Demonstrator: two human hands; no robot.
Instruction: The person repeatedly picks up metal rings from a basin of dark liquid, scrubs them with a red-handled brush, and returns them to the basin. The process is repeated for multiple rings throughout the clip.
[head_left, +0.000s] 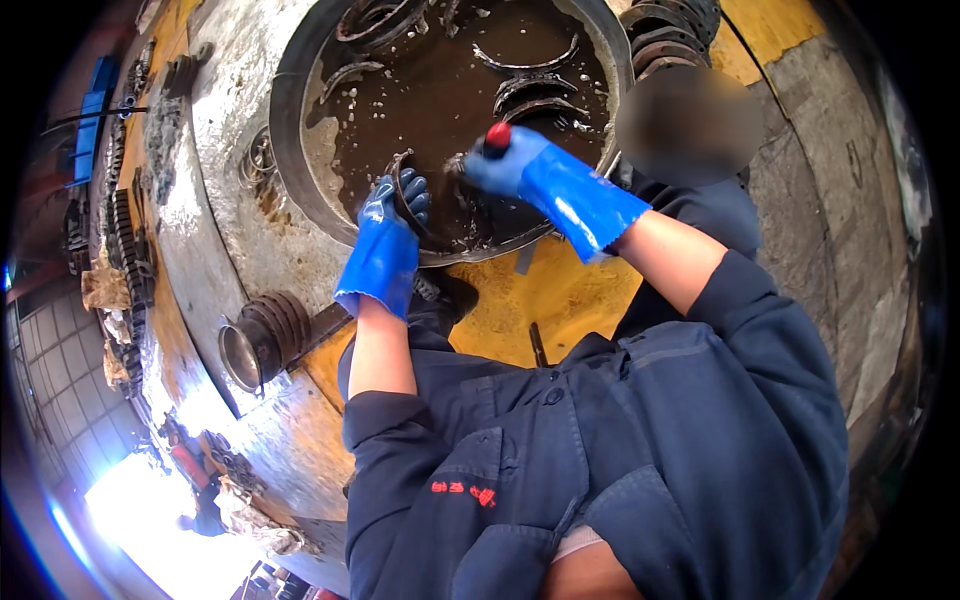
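A: Curved metal part (403, 196) — it sits at the near rim of the big round tub (290, 130), half out of the muddy brown water, and the left hand (392, 215) in its blue glove is wrapped around it, fingers curled shut on the arc

B: And the right hand (505, 160)?

A: Closed tight on a brush with a red-tipped handle (497, 134) — the red end pokes up out of the fist, the working end points down and to the left, toward the part

B: So which way does the part lie from the brush?

A: Just to the left of it and a touch nearer the person's body; the two hands are close together, the brush head near or touching the part's right end — I cannot tell which through the froth

B: The part's long axis?

A: Its arc runs roughly up-and-down in the head view, bowing left. More curved pieces (530, 85) lie farther out in the water, well apart from both hands
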